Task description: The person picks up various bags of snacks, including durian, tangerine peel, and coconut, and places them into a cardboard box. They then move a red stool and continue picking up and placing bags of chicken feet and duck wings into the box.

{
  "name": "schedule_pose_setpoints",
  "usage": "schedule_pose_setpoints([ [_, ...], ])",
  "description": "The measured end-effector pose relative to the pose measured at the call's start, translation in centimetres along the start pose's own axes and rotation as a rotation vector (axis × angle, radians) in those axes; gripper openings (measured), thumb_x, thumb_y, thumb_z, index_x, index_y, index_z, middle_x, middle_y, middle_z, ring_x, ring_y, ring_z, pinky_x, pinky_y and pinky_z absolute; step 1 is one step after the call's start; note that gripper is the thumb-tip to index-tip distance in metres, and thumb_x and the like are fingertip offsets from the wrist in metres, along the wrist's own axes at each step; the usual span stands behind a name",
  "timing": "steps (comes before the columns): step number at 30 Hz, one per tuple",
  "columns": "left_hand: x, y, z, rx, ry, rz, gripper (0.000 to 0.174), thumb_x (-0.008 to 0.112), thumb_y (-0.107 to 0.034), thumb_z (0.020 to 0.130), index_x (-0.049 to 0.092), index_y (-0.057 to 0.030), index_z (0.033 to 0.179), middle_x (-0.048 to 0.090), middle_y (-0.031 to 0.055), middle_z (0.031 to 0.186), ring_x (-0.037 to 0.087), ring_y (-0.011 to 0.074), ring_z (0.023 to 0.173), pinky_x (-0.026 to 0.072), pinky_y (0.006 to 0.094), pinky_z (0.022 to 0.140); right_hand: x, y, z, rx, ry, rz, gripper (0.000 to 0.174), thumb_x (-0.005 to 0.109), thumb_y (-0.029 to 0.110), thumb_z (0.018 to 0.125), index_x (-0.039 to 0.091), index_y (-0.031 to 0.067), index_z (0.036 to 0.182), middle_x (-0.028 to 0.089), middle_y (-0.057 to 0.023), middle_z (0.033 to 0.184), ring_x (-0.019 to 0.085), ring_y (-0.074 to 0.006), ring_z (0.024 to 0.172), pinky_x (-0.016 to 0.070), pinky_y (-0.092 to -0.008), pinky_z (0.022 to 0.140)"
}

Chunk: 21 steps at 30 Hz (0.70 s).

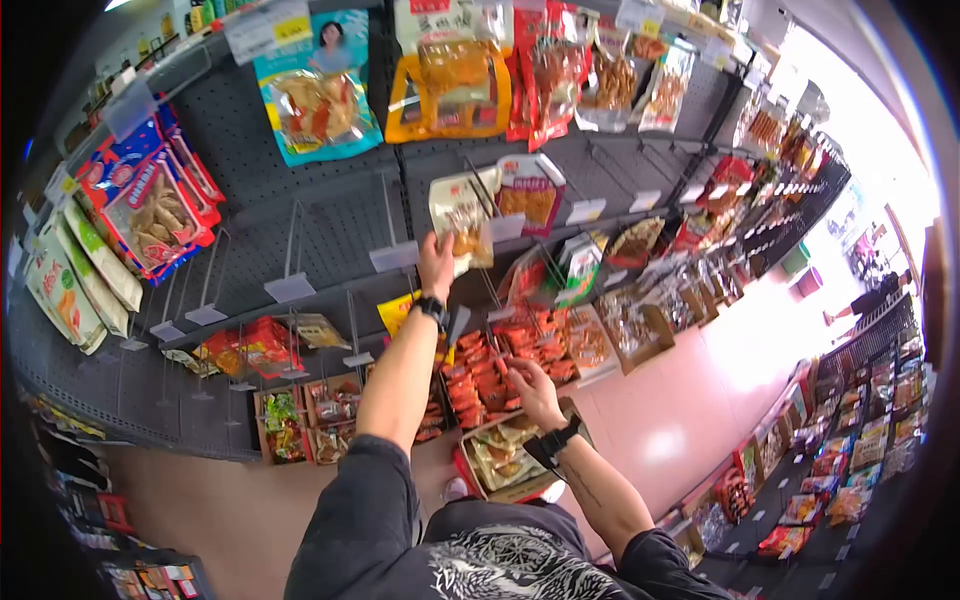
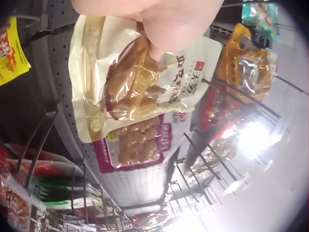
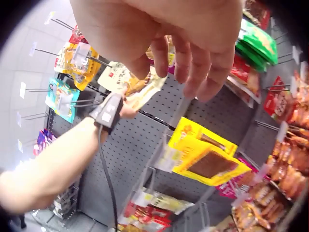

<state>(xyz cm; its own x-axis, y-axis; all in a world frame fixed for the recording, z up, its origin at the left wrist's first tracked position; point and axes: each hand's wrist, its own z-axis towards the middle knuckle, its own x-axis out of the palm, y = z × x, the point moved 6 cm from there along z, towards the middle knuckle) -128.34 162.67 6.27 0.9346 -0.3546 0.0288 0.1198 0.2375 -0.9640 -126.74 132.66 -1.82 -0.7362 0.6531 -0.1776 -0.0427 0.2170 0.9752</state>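
The left hand (image 1: 437, 268) grips the lower edge of a cream food packet (image 1: 462, 215), which is at a peg on the shelf wall. In the left wrist view the thumb of the left hand (image 2: 169, 21) presses on the front of the packet (image 2: 130, 87), beside its clear window with brown food. A purple packet (image 2: 140, 145) hangs just behind it. The right hand (image 1: 535, 392) is held lower, in front of boxes of red packets (image 1: 480, 375); in the right wrist view the fingers (image 3: 181, 63) hang loosely bent with nothing between them.
Orange (image 1: 450, 95), teal (image 1: 318, 110) and red packets hang above. Metal pegs with price tags (image 1: 290, 289) stick out along the rack. Yellow packets (image 3: 207, 154) hang lower down. An open carton (image 1: 505, 455) stands near the person's feet, and an aisle floor (image 1: 660, 400) runs to the right.
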Motion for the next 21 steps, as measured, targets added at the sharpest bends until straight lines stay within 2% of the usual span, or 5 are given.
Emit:
schedule_pose_setpoints([
  [6, -1.4, -2.1, -1.2, 0.114, -0.041, 0.311, 0.039, 0.061, -0.031, 0.086, 0.054, 0.0019, 0.104, 0.063, 0.0209, 0.090, 0.060, 0.0376, 0.082, 0.0476, 0.0429, 0.075, -6.8, -12.5, -11.6, 0.322, -0.042, -0.054, 0.028, 0.057, 0.022, 0.091, 0.058, 0.0057, 0.114, 0.065, -0.0045, 0.089, 0.060, -0.0108, 0.079, 0.0478, -0.0257, 0.068],
  [8, -2.8, -1.0, -5.2, 0.477, -0.175, 0.692, 0.037, 0.060, -0.024, 0.086, 0.052, 0.0011, 0.112, 0.062, 0.0203, 0.104, 0.061, 0.0319, 0.092, 0.0474, 0.0387, 0.080, -9.0, -14.8, -15.5, 0.406, -0.143, 0.096, 0.028, 0.054, 0.020, 0.093, 0.057, 0.0032, 0.115, 0.063, -0.0048, 0.098, 0.061, -0.0134, 0.089, 0.0480, -0.0254, 0.073],
  [10, -1.9, -0.3, -12.9, 0.393, -0.016, 0.528, 0.024, 0.061, -0.023, 0.085, 0.057, -0.0010, 0.094, 0.062, 0.0170, 0.083, 0.061, 0.0320, 0.074, 0.0479, 0.0415, 0.066, -10.7, -15.9, -18.7, 0.485, -0.234, 0.113, 0.026, 0.052, 0.019, 0.093, 0.057, 0.0025, 0.114, 0.062, -0.0059, 0.100, 0.060, -0.0143, 0.091, 0.0483, -0.0276, 0.073],
  [14, 2.4, 12.7, -31.3, -0.038, 1.000, 0.624, 0.026, 0.060, -0.026, 0.080, 0.059, -0.0051, 0.095, 0.059, 0.0156, 0.092, 0.058, 0.0349, 0.090, 0.0477, 0.0427, 0.076, -11.2, -19.6, -22.3, 0.654, -0.244, 0.178, 0.025, 0.054, 0.017, 0.091, 0.057, 0.0016, 0.111, 0.061, -0.0054, 0.099, 0.060, -0.0140, 0.090, 0.0487, -0.0280, 0.072],
  [21, 5.7, 22.5, -40.3, 0.035, 0.924, 0.913, 0.050, 0.071, -0.025, 0.076, 0.047, -0.0061, 0.115, 0.049, 0.0116, 0.118, 0.050, 0.0311, 0.108, 0.0463, 0.0413, 0.085, -10.2, -18.3, -21.7, 0.604, -0.168, 0.171, 0.021, 0.056, 0.013, 0.091, 0.059, 0.0016, 0.108, 0.063, -0.0031, 0.090, 0.057, -0.0095, 0.075, 0.0457, -0.0229, 0.064],
])
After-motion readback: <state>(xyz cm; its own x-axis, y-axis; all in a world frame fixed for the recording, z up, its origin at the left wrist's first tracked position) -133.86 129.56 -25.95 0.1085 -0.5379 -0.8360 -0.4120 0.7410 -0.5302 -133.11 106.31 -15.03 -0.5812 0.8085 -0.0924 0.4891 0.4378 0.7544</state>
